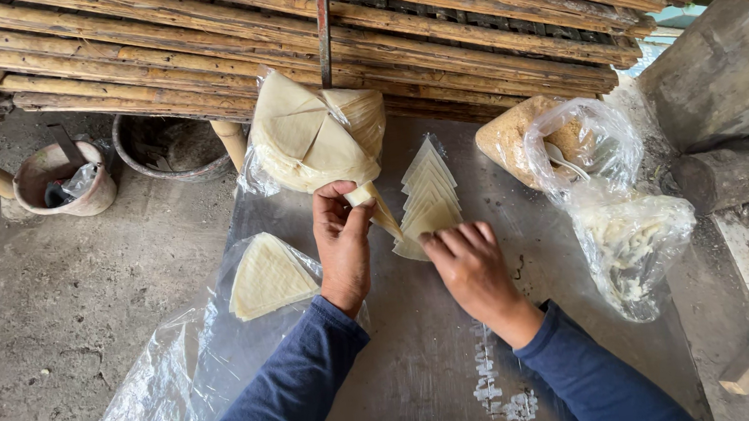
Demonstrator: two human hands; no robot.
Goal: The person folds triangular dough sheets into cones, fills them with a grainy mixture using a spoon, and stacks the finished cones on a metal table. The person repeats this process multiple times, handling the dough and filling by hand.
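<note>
Two dark-blue sleeves (316, 375) reach up from the bottom edge over a grey metal tabletop (422, 358). At its middle, the left hand (343, 244) pinches a pale, folded wedge of pastry sheet (372, 203) between thumb and fingertips, closed on it. Just beside it, the right hand (470, 265) lies fingers-down, flat and unclenched, pressing the near end of a fanned row of triangular pastry sheets (427, 199) spread on the metal. Behind the left hand stands a clear plastic bag of larger pale sheets (315, 135), propped near the table's far edge. Left of that hand, a single stack of triangles (268, 277) rests on loose clear plastic film (166, 387) that trails off the table's corner. On the right side sit an open bag of brownish crumbs with a white spoon (556, 143) and, nearer, a bag of pale shreds (631, 244). Bamboo poles (378, 23) are piled across the back, with two worn buckets (65, 177) on the concrete floor beneath them.
</note>
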